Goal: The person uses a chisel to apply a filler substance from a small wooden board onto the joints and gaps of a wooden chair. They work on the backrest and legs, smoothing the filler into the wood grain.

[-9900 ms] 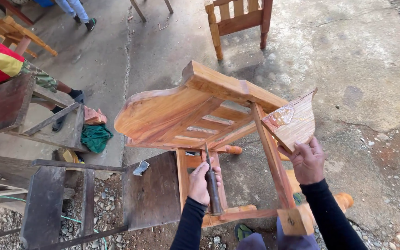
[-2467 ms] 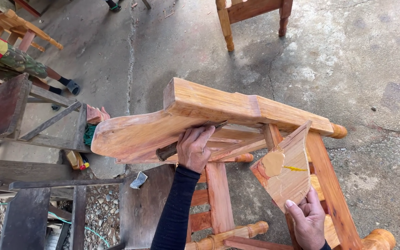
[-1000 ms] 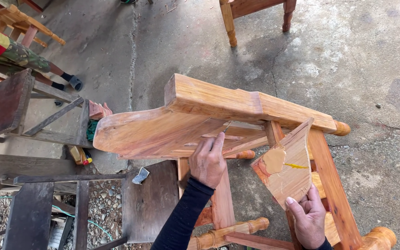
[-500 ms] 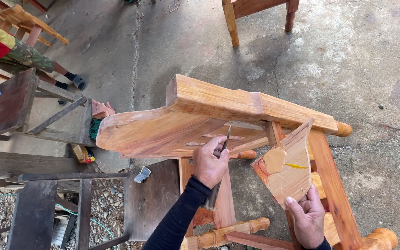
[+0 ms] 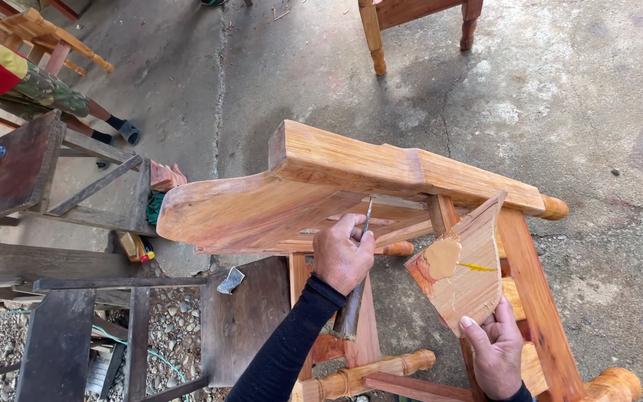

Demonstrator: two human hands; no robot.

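Observation:
A reddish wooden chair [image 5: 351, 167] lies tipped over in front of me, its seat underside facing me. My left hand [image 5: 342, 253] grips a narrow putty knife [image 5: 356, 283]; its blade tip touches the underside of the seat frame. My right hand [image 5: 494, 350] holds up a flat scrap of wood [image 5: 461, 264] by its lower edge. A dab of tan filler paste [image 5: 442, 257] sits on the scrap's face, next to a yellow streak. Both forearms wear black sleeves.
Dark wooden benches [image 5: 9, 167] and a dark stool [image 5: 83, 335] stand at the left, over gravel. Another person's leg [image 5: 76, 112] shows at the upper left. A second chair [image 5: 418, 15] stands on the concrete at the top. A small yellow bottle [image 5: 134, 247] lies under the bench.
My left hand has turned the putty knife so its blade tip now points up against the seat frame. The right hand has kept the wood scrap in place.

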